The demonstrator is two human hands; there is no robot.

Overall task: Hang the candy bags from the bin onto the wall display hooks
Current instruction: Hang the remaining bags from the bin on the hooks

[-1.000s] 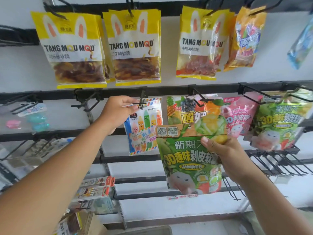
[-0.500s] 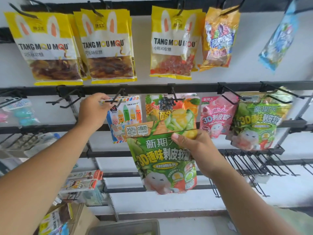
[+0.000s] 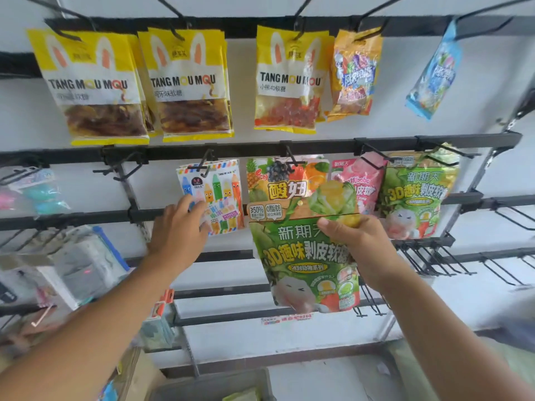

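The right hand [image 3: 362,250] pinches the green bag [image 3: 301,256], likely light and floppy, near its top; the loose left hand [image 3: 176,230] touches the crayon bag [image 3: 223,192].

Two bare forearms take up the lower part of the view, the left forearm [image 3: 86,328] at 7 o'clock and the right forearm [image 3: 448,328] at 5 o'clock. Each is uncovered from the wrist to the picture's edge, with skin showing the whole way. The left hand [image 3: 176,233] shows its back, with rounded knuckles and plain fingers [image 3: 188,202]. On the right hand [image 3: 359,247] the thumb [image 3: 330,227] carries a short, pale, neatly trimmed nail. A pale green patch at 5 o'clock, beside the right forearm, may be part of a garment, but it is too blurred to tell.
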